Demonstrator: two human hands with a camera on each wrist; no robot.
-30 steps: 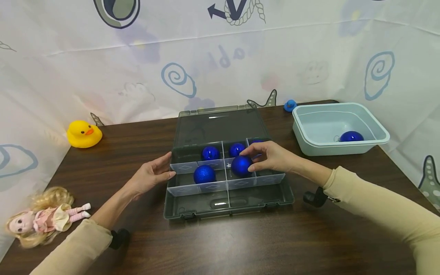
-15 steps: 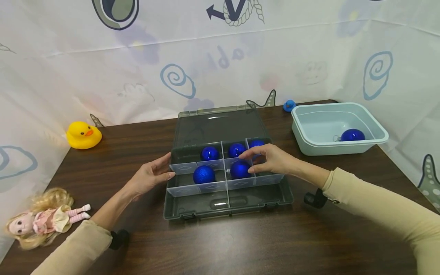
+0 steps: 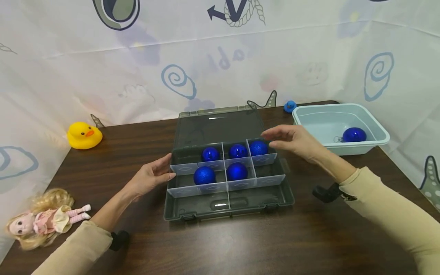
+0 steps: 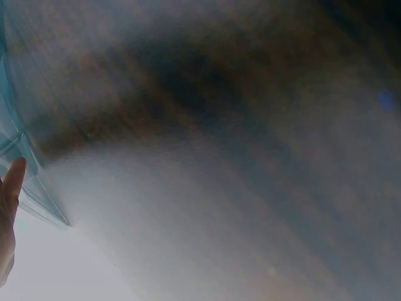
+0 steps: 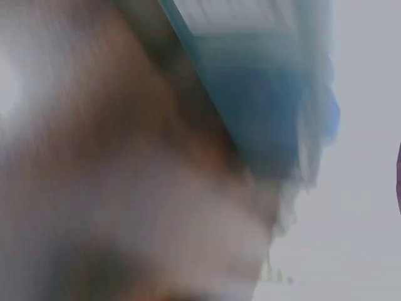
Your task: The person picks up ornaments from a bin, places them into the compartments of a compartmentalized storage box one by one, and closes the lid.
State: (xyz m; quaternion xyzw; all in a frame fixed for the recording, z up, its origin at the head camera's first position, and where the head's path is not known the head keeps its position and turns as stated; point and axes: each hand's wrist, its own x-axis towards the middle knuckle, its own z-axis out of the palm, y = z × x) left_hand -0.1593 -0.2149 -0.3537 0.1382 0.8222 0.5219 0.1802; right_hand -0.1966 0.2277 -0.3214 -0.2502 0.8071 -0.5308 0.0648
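A dark translucent divided box [image 3: 196, 208] lies with its lid [image 3: 220, 128] folded back. Three blue ball ornaments sit in the back row: a shiny one [image 3: 210, 154], another shiny one [image 3: 238, 151] and a glittery one [image 3: 259, 148]. In the middle row rest a glittery ball [image 3: 204, 175] and a matte blue ball [image 3: 237, 171]. My left hand [image 3: 149, 177] touches the box's left side with extended fingers. Above the box's back right corner, my right hand [image 3: 295, 142] holds nothing, thumb and fingers apart. The right wrist view is blurred.
At the right, a pale blue basin [image 3: 343, 145] contains one shiny blue ornament [image 3: 354, 134]. Behind it sits a small blue duck [image 3: 290, 106]. A yellow duck [image 3: 84, 135] and a doll [image 3: 48, 219] are at the left. A patterned curtain [image 3: 220, 57] borders the table.
My right hand has set the matte blue ball down in the middle row, let go, and moved right and back toward the basin. My left hand has stayed at the box.
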